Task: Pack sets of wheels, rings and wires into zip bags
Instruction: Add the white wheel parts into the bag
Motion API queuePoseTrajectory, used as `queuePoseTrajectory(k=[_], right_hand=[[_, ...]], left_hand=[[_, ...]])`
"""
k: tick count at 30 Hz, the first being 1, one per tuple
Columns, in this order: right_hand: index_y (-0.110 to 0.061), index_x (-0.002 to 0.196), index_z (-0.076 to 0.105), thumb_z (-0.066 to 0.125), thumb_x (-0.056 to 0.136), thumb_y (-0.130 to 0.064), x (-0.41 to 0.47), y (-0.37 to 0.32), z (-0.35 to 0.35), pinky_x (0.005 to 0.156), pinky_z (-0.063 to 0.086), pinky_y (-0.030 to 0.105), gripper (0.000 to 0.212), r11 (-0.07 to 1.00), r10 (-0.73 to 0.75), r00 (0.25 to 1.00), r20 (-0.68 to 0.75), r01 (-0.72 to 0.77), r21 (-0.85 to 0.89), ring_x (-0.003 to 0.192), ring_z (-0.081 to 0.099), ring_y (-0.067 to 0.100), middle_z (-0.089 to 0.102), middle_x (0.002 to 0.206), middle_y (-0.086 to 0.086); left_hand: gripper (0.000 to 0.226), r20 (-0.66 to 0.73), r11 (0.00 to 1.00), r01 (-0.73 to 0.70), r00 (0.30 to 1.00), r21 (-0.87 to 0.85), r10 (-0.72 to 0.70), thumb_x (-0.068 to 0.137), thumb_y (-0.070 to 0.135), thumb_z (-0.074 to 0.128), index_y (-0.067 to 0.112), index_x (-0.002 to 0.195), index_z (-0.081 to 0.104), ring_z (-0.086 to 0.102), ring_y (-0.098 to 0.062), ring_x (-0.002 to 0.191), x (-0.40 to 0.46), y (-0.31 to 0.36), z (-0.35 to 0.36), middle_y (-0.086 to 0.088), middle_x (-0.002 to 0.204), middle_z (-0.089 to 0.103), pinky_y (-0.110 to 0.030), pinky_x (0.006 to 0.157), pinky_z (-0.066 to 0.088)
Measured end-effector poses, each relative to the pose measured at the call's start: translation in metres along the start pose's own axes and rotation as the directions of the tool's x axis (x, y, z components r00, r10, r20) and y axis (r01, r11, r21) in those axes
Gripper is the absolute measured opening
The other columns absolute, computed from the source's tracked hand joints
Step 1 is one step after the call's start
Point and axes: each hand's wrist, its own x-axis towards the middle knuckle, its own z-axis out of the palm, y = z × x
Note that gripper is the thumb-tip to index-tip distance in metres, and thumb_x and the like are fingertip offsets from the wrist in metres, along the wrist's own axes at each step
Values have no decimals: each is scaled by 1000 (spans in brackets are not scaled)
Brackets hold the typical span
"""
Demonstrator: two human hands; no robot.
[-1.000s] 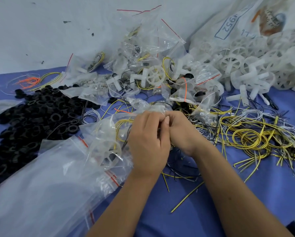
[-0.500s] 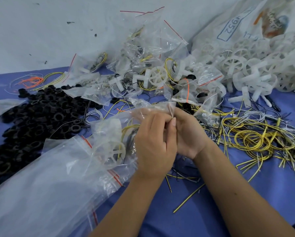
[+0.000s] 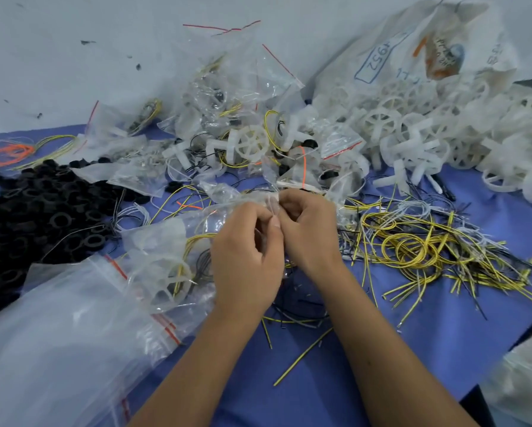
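My left hand [image 3: 246,257] and my right hand [image 3: 308,232] meet at the middle of the table, and both pinch the top edge of a small clear zip bag [image 3: 172,260]. The bag holds a white wheel and coiled yellow and black wires and hangs to the left of my hands. Loose yellow wires [image 3: 412,251] lie in a tangle on the right. A heap of black rings [image 3: 33,217] covers the left. White wheels [image 3: 412,134] are piled at the back right. Filled zip bags [image 3: 237,118] are stacked at the back centre.
A stack of empty zip bags [image 3: 58,340] lies at the front left on the blue table cover [image 3: 443,343]. A large white sack [image 3: 412,47] leans on the wall behind the wheels. Orange wires [image 3: 9,151] lie far left.
My hands have shifted slightly along the bag's top edge, still pinching it together. The bag with the wheel and wires stays under my left hand.
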Motion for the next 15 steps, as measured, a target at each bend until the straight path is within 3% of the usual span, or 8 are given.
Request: queuePoseTrajectory(k=[3, 7, 10, 13, 15], right_hand=[[-12, 94, 78, 66, 89, -8, 3, 2, -23, 74, 60, 39, 14, 995, 12, 994, -111, -23, -97, 74, 72, 9, 76, 79, -3], [-15, 97, 78, 64, 90, -15, 13, 16, -72, 77, 59, 40, 16, 939, 25, 975, -222, -99, -329, 74, 73, 16, 77, 82, 1], [-13, 93, 78, 62, 90, -17, 24, 29, -113, 76, 60, 43, 17, 810, 41, 954, -297, -206, -549, 78, 71, 27, 77, 84, 8], [-9, 93, 77, 61, 86, -8, 37, 45, -146, 72, 60, 45, 18, 690, 114, 933, -342, -322, -648, 83, 68, 38, 75, 88, 18], [-9, 102, 76, 61, 83, -4, 48, 57, -161, 81, 57, 43, 25, 576, 204, 932, -300, -362, -733, 95, 64, 41, 73, 96, 20]], left_hand=[[13, 73, 999, -47, 996, 4, 46, 92, 23, 60, 23, 81, 53, 48, -10, 65, 3, 12, 6, 13, 68, 49, -25, 61, 37], [14, 327, 987, -131, 940, 88, 96, 92, 23, 61, 23, 79, 54, 50, -12, 64, 2, 23, 29, 10, 70, 53, -34, 59, 42], [15, 449, 977, -153, 891, 148, 72, 93, 24, 61, 22, 81, 54, 55, -19, 70, -1, 25, 50, 7, 75, 58, -40, 62, 45], [16, 464, 974, -140, 885, 176, 44, 93, 24, 62, 21, 80, 54, 56, -23, 72, -5, 25, 64, 7, 74, 57, -38, 60, 42], [16, 481, 977, -123, 877, 176, 24, 92, 24, 61, 21, 79, 54, 57, -24, 72, -7, 24, 70, 7, 73, 58, -42, 62, 47]])
